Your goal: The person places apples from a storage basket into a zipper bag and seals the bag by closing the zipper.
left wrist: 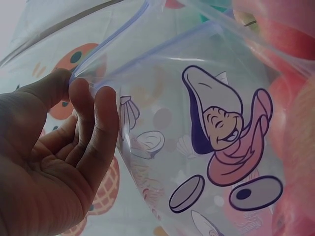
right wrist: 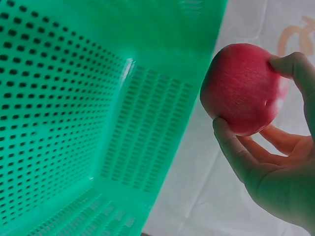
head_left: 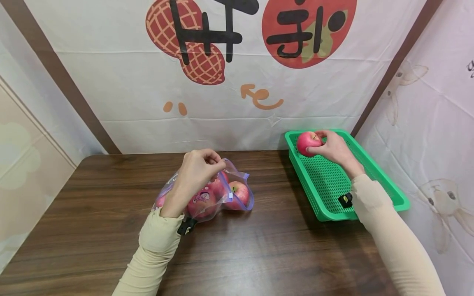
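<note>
My left hand (head_left: 200, 170) pinches the purple-edged rim of a clear zip bag (left wrist: 197, 147) between thumb and fingertips. Several red apples (head_left: 240, 193) fill the bag, which lies on the table with its mouth toward the right. Cartoon prints cover the plastic in the left wrist view. Over the far left corner of a green basket (head_left: 318, 216), my right hand (head_left: 333, 149) holds one red apple (right wrist: 243, 88), thumb on one side and fingers on the other. Only bare mesh shows inside the basket, apart from the part behind my right arm.
A dark wooden table (head_left: 259, 255) carries the bag at its middle and the basket at its right. Behind it hangs a white printed cloth (head_left: 237, 131), with more cloth along the right side. Black straps (head_left: 187, 226) circle the wrists.
</note>
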